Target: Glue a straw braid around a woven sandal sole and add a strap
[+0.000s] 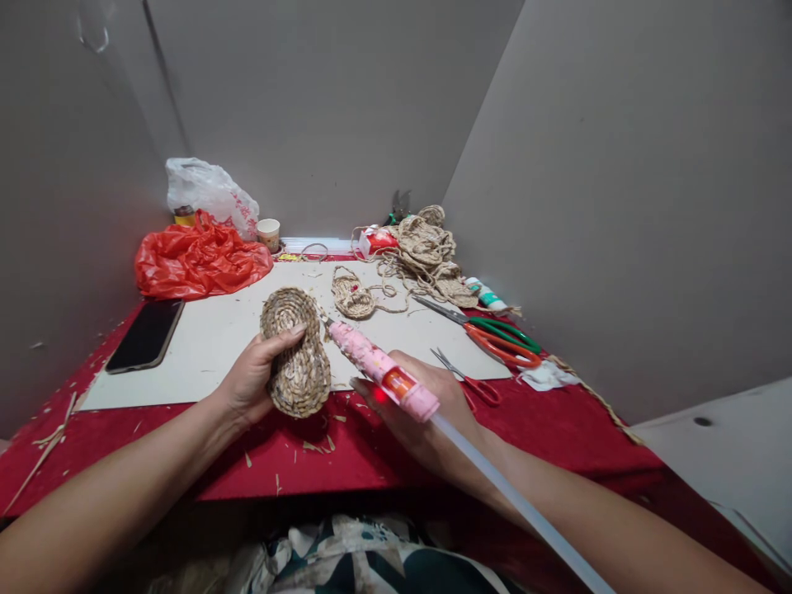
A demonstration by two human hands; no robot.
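Note:
A coiled straw-rope shoe sole (295, 355) is upright in my left hand (255, 373), the thumb pressed across its face and the fingers behind it. My right hand (426, 404) grips a pink hot glue gun (365, 351) with a glowing red light and a long translucent glue stick (495, 478) sticking out of its back. The gun's nozzle touches or nearly touches the sole's right edge; I cannot tell which. Beyond the nozzle, a small woven straw slipper (354, 295) with a red bead lies on the white board (204, 338).
A black phone (145, 336) and a crumpled red plastic bag (201, 260) sit left. At the back stand a paper cup (268, 234) and a heap of braided rope (426, 247). Large shears (495, 334) and small red scissors (473, 384) lie right. Straw scraps litter the red cloth (247, 462).

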